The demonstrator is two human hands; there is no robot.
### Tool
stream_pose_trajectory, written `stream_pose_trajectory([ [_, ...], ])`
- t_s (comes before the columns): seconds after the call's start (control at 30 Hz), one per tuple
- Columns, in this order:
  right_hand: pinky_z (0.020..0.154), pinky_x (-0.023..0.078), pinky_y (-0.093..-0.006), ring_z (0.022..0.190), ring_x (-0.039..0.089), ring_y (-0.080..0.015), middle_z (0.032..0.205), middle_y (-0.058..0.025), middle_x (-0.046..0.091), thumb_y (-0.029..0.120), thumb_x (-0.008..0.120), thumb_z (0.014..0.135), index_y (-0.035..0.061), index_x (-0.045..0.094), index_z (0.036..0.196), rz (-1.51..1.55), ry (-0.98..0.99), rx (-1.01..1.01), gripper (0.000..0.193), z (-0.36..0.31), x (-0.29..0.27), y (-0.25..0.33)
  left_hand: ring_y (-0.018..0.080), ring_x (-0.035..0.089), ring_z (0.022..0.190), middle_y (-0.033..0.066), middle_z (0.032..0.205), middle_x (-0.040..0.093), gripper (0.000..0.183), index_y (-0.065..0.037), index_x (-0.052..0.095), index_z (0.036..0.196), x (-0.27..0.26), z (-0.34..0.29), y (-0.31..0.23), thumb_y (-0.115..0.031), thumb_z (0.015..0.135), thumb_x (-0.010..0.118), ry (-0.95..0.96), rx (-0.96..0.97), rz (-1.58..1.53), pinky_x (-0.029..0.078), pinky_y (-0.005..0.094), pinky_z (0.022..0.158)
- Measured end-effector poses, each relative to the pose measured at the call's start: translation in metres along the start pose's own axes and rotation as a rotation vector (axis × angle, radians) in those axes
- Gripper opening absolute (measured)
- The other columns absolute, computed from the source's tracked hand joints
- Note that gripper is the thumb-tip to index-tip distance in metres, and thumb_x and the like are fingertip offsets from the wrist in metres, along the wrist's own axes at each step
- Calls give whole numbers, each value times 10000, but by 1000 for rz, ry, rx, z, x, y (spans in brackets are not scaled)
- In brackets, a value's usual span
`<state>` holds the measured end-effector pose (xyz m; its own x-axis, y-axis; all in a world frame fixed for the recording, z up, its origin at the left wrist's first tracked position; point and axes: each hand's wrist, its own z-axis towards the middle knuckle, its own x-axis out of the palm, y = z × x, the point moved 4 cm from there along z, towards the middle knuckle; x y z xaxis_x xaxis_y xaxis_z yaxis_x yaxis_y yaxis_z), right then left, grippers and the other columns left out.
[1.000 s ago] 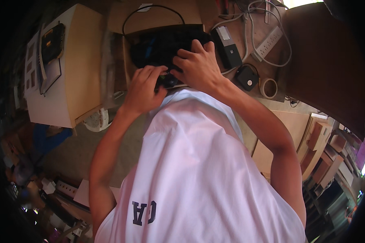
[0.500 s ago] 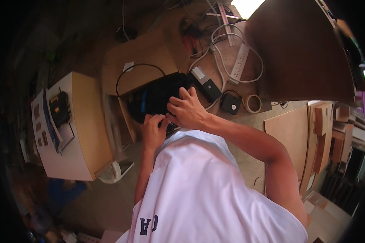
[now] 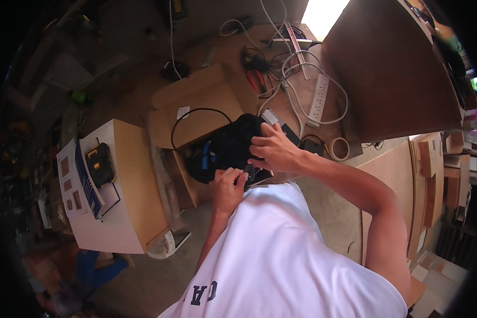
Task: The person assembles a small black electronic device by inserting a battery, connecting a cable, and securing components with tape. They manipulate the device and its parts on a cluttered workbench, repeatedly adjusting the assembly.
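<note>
A black fabric bag with a bright blue patch lies at the open cardboard box in front of me. At its near edge, my left hand is closed, thumb and fingers pinching a small dark grey piece whose kind I cannot make out. My right hand is closed at the bag's right side, its curled fingers gripping the black fabric. The fingertips are partly hidden. A thin black cable arches over the bag's far left side.
Beyond my right hand are a white power strip, looped white cords and a roll of tape. A pale cabinet at left carries a black-and-yellow case. A large brown panel stands at far right.
The view has shifted, so the scene sits lower and further right. My hands stay at the bag, the right still above the left. The small dark grey piece shows more clearly between them.
</note>
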<state>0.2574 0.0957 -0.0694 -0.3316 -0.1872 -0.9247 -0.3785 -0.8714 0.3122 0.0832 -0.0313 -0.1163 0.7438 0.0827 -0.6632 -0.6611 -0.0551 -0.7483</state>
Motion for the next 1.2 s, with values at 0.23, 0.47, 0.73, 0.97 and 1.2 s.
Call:
stream_pose_trajectory([
  [0.23,800,434,-525,977,529,-327,900,-27,586,435,833,949,135,683,846,20,-8,25,351,-3,-8,-12,345,715,989,15,955,768,190,-199,813,944,8,1,1,-361,1020,750,46,-65,42,577,567,799],
  [0.47,837,417,-501,941,535,-296,863,-4,599,474,860,927,134,742,853,19,35,1,367,8,-14,-2,328,673,1005,-7,984,766,229,-179,835,1024,-5,-2,-11,-388,1040,742,44,-114,71,508,547,864],
  [0.73,897,417,-493,942,554,-295,807,-5,631,609,943,747,108,751,730,54,90,160,537,16,-8,-1,331,669,1015,-12,986,744,234,-163,831,1045,4,-4,-6,-373,1051,728,10,-41,31,483,568,810],
  [0.97,870,460,-473,935,540,-316,815,-38,608,501,937,795,85,687,719,121,8,-92,492,29,-7,-18,341,674,959,10,952,737,190,-169,828,1016,5,-1,-8,-343,1022,753,-34,-77,9,529,562,765],
  [1.2,856,454,-467,867,515,-322,814,-45,565,486,935,788,88,656,709,85,18,-193,493,30,-26,-23,348,663,950,22,917,712,182,-139,784,933,0,3,-18,-306,1004,773,-51,-20,-3,529,556,750],
])
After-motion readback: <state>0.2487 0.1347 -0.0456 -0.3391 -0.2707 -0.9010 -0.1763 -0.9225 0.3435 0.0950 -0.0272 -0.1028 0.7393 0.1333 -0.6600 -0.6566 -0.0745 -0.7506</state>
